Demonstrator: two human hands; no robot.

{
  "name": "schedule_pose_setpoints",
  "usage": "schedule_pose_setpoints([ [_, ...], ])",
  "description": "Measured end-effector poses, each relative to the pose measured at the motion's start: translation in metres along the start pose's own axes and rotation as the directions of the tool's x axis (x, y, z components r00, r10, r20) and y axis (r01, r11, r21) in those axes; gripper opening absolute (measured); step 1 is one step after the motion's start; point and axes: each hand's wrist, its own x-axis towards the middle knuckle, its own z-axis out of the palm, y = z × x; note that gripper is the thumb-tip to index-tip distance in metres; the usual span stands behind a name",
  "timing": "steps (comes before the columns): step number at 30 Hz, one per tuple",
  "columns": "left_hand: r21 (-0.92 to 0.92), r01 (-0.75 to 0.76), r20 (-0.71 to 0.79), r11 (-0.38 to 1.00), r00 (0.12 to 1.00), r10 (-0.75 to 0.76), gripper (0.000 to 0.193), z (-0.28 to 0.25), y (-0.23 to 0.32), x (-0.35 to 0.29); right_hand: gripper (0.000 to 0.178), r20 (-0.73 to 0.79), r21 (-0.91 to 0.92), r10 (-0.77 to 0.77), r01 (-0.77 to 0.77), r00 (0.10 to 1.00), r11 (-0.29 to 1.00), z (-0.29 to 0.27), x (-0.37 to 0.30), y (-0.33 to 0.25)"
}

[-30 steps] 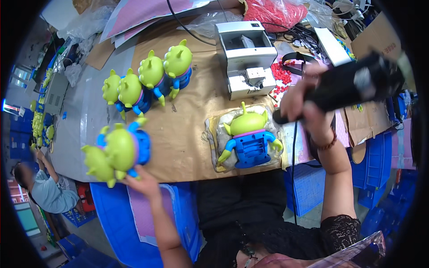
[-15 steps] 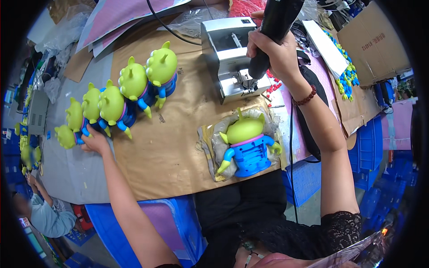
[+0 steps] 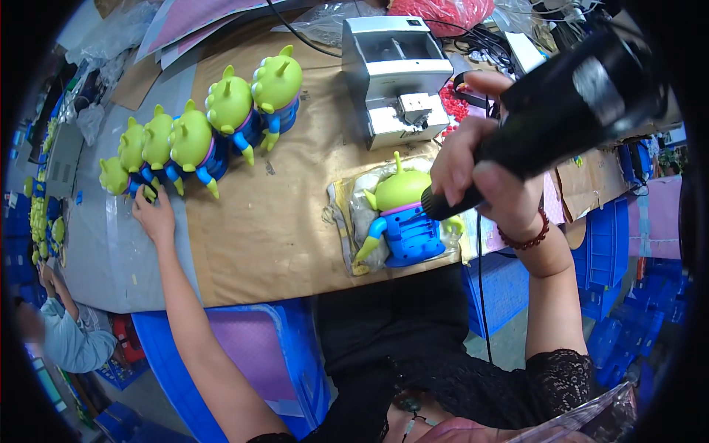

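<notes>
My right hand is wrapped round a thick black electric screwdriver. Its tip points down over the back of a green-headed, blue-bodied alien figure; I cannot tell whether it touches. That figure lies face down in a padded, taped holder at the table's near edge. My left hand reaches to the near end of a slanting row of similar upright alien figures. Its fingers look apart beside a figure's small green hand, which partly hides between them.
A silver screw feeder stands behind the holder, with red pieces beside it. A black cable hangs off the table's front. Blue crates stand below at right. Another person sits at far left.
The electric screwdriver has come down from the screw feeder to the figure in the holder. My left hand has drawn back slightly from the row's end. The view has shifted.
</notes>
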Motion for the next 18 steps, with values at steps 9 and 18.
schedule_pose_setpoints([
  [9,-0.058,-0.100,-0.274,0.993,0.958,0.081,0.046,-0.113,-0.028,-0.136,0.071,0.144,-0.105,-0.095,0.111,0.985,0.988,0.004,-0.017,0.030],
  [18,0.447,0.045,0.484,0.894,0.827,-0.284,0.069,-0.081,-0.124,-0.465,0.064,0.414,-0.088,-0.193,0.250,0.890,0.964,0.002,-0.023,0.062],
])
